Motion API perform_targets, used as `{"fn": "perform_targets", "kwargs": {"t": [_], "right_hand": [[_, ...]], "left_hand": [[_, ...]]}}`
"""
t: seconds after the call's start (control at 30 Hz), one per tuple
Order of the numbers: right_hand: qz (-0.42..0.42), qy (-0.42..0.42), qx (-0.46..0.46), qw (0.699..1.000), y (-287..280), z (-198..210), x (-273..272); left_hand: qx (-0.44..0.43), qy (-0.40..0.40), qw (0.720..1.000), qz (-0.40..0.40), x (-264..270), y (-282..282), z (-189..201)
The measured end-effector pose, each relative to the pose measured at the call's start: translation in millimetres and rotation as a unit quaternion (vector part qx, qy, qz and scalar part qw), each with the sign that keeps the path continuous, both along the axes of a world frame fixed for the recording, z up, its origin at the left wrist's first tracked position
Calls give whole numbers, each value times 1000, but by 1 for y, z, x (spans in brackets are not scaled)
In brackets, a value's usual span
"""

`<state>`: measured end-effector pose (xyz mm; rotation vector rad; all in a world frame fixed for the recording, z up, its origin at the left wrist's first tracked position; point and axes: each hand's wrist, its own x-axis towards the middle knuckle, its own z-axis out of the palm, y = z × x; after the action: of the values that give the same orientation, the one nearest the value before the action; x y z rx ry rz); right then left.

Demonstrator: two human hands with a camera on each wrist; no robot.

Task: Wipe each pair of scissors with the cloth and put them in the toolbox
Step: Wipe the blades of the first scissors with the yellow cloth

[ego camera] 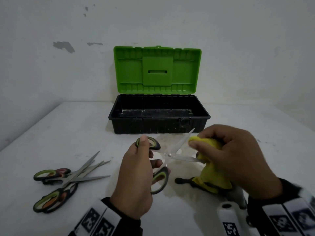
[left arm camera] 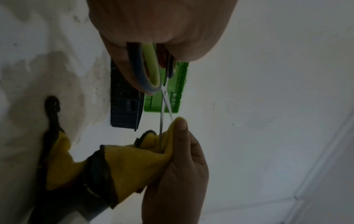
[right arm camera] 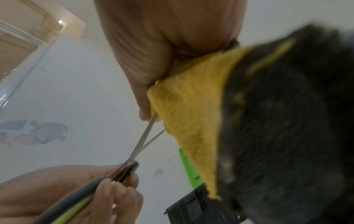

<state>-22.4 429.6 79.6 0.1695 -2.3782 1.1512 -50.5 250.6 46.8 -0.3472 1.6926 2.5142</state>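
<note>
My left hand (ego camera: 136,176) grips the open scissors (ego camera: 168,155) by the handles, blades pointing right. My right hand (ego camera: 233,159) pinches the cloth (ego camera: 211,169) round one blade; toolbox (ego camera: 158,123) just beyond.

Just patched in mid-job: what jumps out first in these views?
The toolbox at the back of the table, its bright green lid standing open and nothing visible inside. In front of it the left hand holds an opened pair of scissors by the handles while the right hand pinches a yellow cloth over one blade. More scissors lie piled at the left.
</note>
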Motion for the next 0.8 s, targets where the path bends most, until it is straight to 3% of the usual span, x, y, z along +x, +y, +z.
{"fn": "perform_targets", "kwargs": {"t": [0.13,0.43,0.8], "right_hand": [[-50,59,-13,997,10,8,-1],[-10,96,125,987,-21,-17,-2],[-20,98,137,986,-24,-46,1]], "left_hand": [[-43,53,998,9,3,1,7],[-52,73,996,-9,2,4,9],[-139,178,974,8,4,5,-2]]}}
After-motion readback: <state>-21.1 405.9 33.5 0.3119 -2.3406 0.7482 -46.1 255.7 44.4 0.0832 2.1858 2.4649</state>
